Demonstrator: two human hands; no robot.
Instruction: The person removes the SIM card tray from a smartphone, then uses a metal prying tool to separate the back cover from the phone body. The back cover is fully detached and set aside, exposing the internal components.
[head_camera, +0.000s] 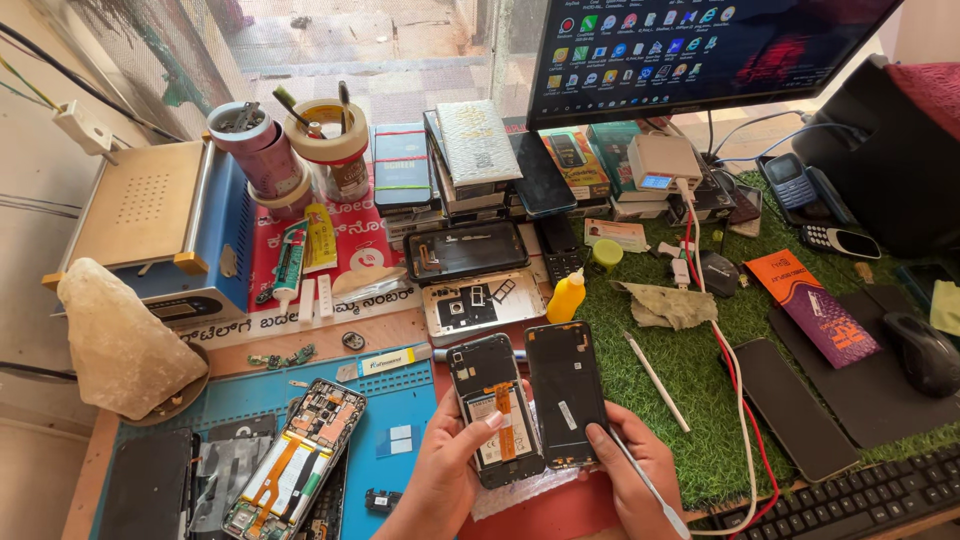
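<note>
Head camera is looking down on your bench, and at the lower centre of the frame you are holding a phone already split into its two halves. Your left hand (450, 462) is closing around the opened phone body (490, 405), thumb lying across its exposed inside, where an orange flex strip is showing. Your right hand (628, 470) is gripping the separated black panel (567, 392) just beside the body, the two edges touching or nearly so, and it is also pinching a thin silver tool (650, 490) that is pointing toward the lower right. So the opening step is looking finished; I am judging that the work inside the body is only getting under way, since its parts are sitting in place. Another stripped phone (296, 462) is lying on the blue mat (400, 405) at lower left, and a small yellow bottle (567, 297) is standing just above your hands.
</note>
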